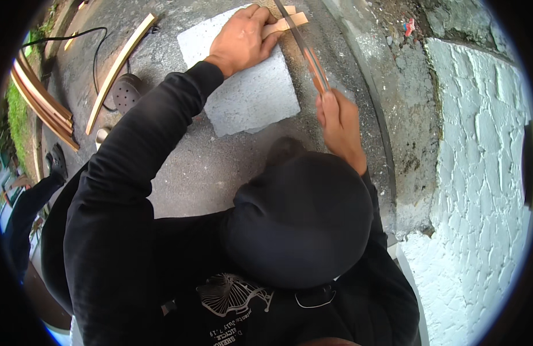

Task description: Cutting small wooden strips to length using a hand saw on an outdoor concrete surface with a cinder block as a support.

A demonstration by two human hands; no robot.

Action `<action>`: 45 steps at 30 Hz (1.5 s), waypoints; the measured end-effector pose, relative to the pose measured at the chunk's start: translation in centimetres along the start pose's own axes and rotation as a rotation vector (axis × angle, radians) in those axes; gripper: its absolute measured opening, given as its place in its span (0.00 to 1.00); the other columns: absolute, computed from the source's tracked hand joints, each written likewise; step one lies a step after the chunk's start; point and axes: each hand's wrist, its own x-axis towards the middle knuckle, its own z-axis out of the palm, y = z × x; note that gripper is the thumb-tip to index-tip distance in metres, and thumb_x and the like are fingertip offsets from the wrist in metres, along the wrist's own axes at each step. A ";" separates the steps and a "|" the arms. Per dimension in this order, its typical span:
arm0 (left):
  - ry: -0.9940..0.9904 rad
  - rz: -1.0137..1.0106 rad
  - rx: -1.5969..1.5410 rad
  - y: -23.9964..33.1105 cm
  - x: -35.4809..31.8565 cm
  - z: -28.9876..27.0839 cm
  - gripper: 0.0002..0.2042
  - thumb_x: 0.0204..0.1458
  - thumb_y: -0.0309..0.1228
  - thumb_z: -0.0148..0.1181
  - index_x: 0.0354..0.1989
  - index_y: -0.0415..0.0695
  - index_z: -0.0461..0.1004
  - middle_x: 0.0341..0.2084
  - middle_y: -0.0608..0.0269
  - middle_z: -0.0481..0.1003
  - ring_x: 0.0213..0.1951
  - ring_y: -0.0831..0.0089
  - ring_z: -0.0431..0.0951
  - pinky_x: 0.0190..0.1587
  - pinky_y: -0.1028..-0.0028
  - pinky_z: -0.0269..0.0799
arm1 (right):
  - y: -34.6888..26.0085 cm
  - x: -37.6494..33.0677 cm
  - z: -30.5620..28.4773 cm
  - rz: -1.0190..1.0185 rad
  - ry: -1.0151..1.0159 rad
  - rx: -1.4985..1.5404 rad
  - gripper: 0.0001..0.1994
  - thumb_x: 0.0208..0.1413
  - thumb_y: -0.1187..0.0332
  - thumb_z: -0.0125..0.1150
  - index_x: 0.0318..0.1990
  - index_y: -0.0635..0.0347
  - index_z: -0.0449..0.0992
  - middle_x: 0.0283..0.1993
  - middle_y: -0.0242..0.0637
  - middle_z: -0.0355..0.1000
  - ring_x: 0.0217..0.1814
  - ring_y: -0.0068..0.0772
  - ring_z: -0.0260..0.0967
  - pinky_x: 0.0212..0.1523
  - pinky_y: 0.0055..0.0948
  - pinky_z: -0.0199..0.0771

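Note:
My left hand (243, 36) is closed around a short pale wood strip (294, 22), pressing it on a rough grey concrete block (252, 98). The strip's free end sticks out past the block's right edge. In my right hand (340, 124) is what looks like a handsaw (298, 37), its long thin metal blade seen nearly edge-on, with an orange-brown wooden handle. The blade crosses the strip just right of my left fingers. Its teeth are too fine to make out.
A long wood strip (119, 66) and a stack of strips (42, 101) lie at the left, near a black cable (95, 60). A dark clog (127, 93) shows beside my left sleeve. Another person's leg (33, 207) is at far left. A white textured wall (479, 161) stands right.

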 end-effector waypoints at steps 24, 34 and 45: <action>0.005 -0.058 -0.037 0.4 1.0 -0.5 0.15 0.59 0.37 0.69 0.46 0.39 0.78 0.40 0.51 0.78 0.46 0.49 0.80 0.53 0.56 0.77 | -2.4 3.0 -1.7 -0.014 -0.148 -0.054 0.21 0.75 0.56 0.50 0.35 0.66 0.74 0.21 0.35 0.65 0.22 0.26 0.60 0.26 0.33 0.60; 0.036 -0.086 0.005 -0.8 -0.3 -0.7 0.14 0.59 0.37 0.68 0.45 0.40 0.77 0.41 0.51 0.78 0.45 0.50 0.80 0.52 0.57 0.77 | -2.8 -5.7 -5.5 0.125 -0.085 0.013 0.22 0.76 0.57 0.46 0.35 0.65 0.75 0.22 0.30 0.65 0.24 0.20 0.60 0.25 0.27 0.57; -0.008 -0.115 -0.017 -0.7 0.2 -1.1 0.15 0.59 0.36 0.69 0.47 0.39 0.77 0.40 0.52 0.77 0.45 0.49 0.80 0.51 0.56 0.77 | -2.3 -5.4 -4.4 0.132 -0.072 0.078 0.20 0.75 0.56 0.50 0.35 0.64 0.73 0.21 0.30 0.63 0.23 0.19 0.59 0.26 0.29 0.57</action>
